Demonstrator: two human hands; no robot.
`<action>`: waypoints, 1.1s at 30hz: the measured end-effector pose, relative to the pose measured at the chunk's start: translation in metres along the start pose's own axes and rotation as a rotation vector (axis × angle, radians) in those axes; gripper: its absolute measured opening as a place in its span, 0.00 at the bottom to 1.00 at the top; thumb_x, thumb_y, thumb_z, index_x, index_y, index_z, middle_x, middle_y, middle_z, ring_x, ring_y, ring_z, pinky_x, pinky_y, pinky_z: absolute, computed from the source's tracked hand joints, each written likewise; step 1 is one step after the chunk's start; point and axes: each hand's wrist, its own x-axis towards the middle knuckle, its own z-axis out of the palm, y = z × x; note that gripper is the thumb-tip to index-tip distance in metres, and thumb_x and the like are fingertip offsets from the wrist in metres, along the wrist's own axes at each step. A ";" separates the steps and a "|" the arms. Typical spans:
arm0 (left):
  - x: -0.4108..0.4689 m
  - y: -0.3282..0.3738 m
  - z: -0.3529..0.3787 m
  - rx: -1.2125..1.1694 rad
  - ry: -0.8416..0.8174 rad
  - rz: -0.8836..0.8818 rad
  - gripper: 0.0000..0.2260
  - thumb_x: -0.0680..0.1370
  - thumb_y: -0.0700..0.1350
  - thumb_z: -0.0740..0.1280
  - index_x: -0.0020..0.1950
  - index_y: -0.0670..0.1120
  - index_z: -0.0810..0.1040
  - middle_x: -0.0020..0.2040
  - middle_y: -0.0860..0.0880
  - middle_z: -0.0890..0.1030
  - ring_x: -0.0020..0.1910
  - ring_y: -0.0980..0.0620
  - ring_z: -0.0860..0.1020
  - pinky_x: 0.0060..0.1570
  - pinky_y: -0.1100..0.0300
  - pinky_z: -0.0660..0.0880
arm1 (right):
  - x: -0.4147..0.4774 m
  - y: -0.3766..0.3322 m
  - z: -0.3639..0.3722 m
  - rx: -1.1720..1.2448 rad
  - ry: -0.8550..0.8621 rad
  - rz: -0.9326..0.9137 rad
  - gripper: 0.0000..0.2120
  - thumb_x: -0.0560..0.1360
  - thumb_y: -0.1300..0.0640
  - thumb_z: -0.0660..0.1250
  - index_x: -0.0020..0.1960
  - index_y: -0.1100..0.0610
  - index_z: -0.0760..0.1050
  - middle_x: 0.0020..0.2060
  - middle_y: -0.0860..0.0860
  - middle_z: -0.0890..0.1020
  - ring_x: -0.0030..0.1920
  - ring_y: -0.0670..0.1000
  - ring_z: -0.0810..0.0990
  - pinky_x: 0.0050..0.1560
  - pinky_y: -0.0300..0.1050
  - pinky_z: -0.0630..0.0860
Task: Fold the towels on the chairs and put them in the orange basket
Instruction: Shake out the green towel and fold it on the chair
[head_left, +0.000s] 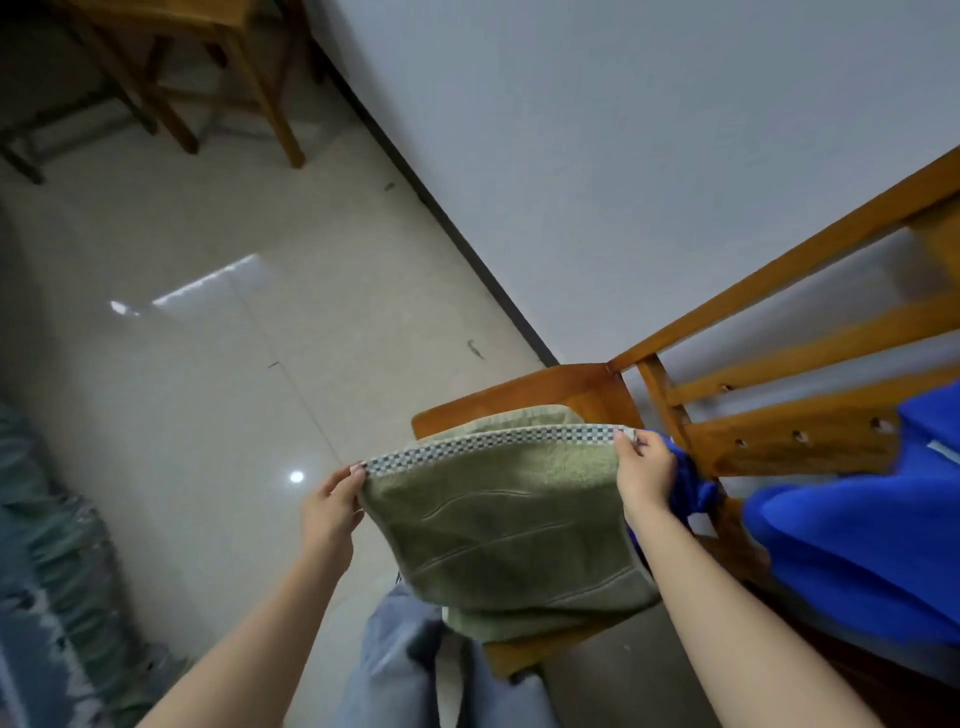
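Up top, towel (498, 514) corners between fingertips (357, 470)

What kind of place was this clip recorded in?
Probably a plain room in a home: a glossy tiled floor, a bare pale wall with dark skirting, and a wooden chair draped with a blue towel. The left hand and right hand pinch a green towel above its seat.

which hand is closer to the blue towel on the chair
Right. The right hand pinches a corner of the green towel, just beside the blue towel. The left hand pinches the opposite corner, with the green towel between.
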 end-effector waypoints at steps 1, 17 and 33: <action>0.005 -0.004 0.006 -0.044 0.022 -0.018 0.06 0.79 0.39 0.62 0.54 0.43 0.76 0.44 0.46 0.78 0.42 0.51 0.75 0.42 0.60 0.72 | 0.008 0.003 0.010 -0.008 -0.004 0.002 0.05 0.77 0.61 0.63 0.44 0.62 0.72 0.37 0.56 0.76 0.40 0.54 0.73 0.40 0.44 0.68; 0.104 -0.073 0.058 0.007 0.121 -0.169 0.06 0.79 0.41 0.63 0.54 0.44 0.76 0.50 0.44 0.78 0.49 0.46 0.76 0.47 0.54 0.76 | 0.110 0.074 0.095 -0.305 -0.108 0.067 0.09 0.78 0.59 0.61 0.42 0.65 0.70 0.41 0.61 0.76 0.43 0.57 0.72 0.41 0.44 0.63; 0.130 -0.065 0.058 0.042 -0.043 -0.244 0.04 0.78 0.39 0.64 0.45 0.44 0.78 0.46 0.46 0.78 0.54 0.46 0.73 0.59 0.49 0.69 | 0.121 0.069 0.110 -0.218 -0.160 0.148 0.17 0.76 0.59 0.63 0.31 0.56 0.63 0.28 0.50 0.66 0.31 0.51 0.63 0.30 0.42 0.61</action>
